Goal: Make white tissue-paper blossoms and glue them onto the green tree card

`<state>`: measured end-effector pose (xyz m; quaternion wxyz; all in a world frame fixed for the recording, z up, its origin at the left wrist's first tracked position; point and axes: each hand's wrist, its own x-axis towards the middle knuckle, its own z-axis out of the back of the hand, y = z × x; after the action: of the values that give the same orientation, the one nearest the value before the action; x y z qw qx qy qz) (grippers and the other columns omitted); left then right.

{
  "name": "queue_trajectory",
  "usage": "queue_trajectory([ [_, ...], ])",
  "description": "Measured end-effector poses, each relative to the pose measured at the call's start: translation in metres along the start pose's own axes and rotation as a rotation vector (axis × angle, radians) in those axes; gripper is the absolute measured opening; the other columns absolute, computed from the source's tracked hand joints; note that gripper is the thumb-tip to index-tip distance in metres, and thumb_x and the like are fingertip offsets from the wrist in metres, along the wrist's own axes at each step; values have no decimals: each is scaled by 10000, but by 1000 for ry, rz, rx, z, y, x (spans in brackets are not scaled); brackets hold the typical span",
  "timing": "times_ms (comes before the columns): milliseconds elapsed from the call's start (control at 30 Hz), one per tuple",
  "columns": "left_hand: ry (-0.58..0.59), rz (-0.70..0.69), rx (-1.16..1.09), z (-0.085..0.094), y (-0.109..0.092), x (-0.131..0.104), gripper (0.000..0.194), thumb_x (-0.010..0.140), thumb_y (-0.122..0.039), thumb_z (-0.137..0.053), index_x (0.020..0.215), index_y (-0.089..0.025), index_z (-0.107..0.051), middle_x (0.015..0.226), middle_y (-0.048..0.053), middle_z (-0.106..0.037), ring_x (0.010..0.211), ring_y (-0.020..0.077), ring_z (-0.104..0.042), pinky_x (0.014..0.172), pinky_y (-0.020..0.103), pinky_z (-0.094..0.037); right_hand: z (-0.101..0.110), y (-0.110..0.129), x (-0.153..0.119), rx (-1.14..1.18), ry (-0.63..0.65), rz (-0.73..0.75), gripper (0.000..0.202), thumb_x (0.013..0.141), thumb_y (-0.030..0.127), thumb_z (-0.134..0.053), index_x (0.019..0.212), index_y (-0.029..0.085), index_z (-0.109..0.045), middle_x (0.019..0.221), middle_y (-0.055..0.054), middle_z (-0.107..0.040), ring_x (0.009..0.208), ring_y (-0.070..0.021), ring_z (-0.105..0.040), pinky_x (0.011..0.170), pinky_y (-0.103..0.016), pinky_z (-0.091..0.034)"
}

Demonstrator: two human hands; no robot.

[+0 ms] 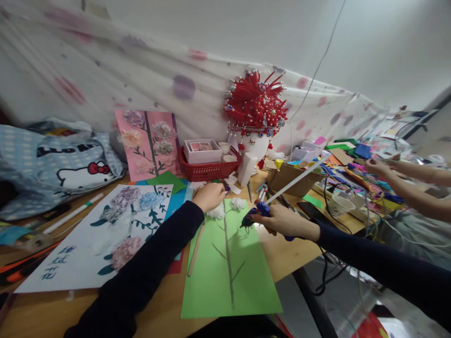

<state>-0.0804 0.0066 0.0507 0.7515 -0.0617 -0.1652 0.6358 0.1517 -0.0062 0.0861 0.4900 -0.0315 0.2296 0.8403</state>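
My right hand [282, 219] is wrapped round a blue hot glue gun [261, 209]. From its back a long white glue stick [298, 178] slants up. The dark nozzle points down over a green sheet [243, 281], with fine glue strings by the tip. The sheet bears a painted grey stem [228, 253] with branches. White crumpled paper tufts [216, 212] lie near its top. Beyond the sheet's upper left corner, my left hand [210, 196] has its fingers drawn together by small paper scraps [233, 185]; what its fingertips hold is hidden. A flat wooden stick [196, 251] lies along the left edge.
A white flower picture [84, 239] lies left, with a pink one [132, 145] propped behind. A red basket [204, 172] holds a white box. A red beaded headdress [259, 103] stands at the back. Right are a cardboard box [296, 180], paper cup [340, 205], cables and another person's hands [377, 166].
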Motion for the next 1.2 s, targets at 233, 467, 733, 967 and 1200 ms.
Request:
queue_trajectory([
  [233, 72, 78, 110, -28, 38, -6, 308, 882, -205, -359, 979, -172, -649, 994, 122, -701, 987, 281, -627, 978, 498, -338, -1, 0, 0, 8, 25, -14, 562, 820, 650, -399, 651, 160, -616, 563, -37, -637, 498, -123, -575, 495, -222, -409],
  [467, 63, 38, 137, -32, 39, -8, 368, 856, -150, -359, 1142, -199, -586, 1068, 105, -689, 1023, 233, -621, 984, 367, -355, 2, 5, -5, 7, -10, -24, 588, 830, 648, -384, 585, 162, -608, 571, -44, -649, 531, -129, -586, 564, -231, -434],
  [733, 71, 86, 193, -30, 44, -10, 410, 816, -122, -401, 1198, -160, -545, 966, 136, -706, 959, 252, -641, 934, 387, -394, 1, 3, -5, 52, 0, -2, 578, 835, 640, -391, 581, 164, -601, 617, -52, -669, 556, -132, -596, 548, -220, -438],
  [967, 71, 26, 209, -27, 46, -18, 393, 796, -100, -419, 1136, -176, -600, 977, 118, -702, 981, 239, -627, 921, 347, -408, -2, 3, -2, -44, -31, -43, 569, 824, 655, -390, 644, 165, -615, 517, -22, -587, 470, -116, -539, 458, -216, -379],
  [1200, 66, 32, 192, -33, 52, -19, 411, 788, -109, -422, 1137, -185, -626, 982, 128, -698, 918, 250, -645, 786, 318, -467, 0, -1, -4, 12, 41, -16, 615, 832, 664, -367, 587, 152, -605, 584, -57, -655, 519, -127, -587, 540, -223, -439],
])
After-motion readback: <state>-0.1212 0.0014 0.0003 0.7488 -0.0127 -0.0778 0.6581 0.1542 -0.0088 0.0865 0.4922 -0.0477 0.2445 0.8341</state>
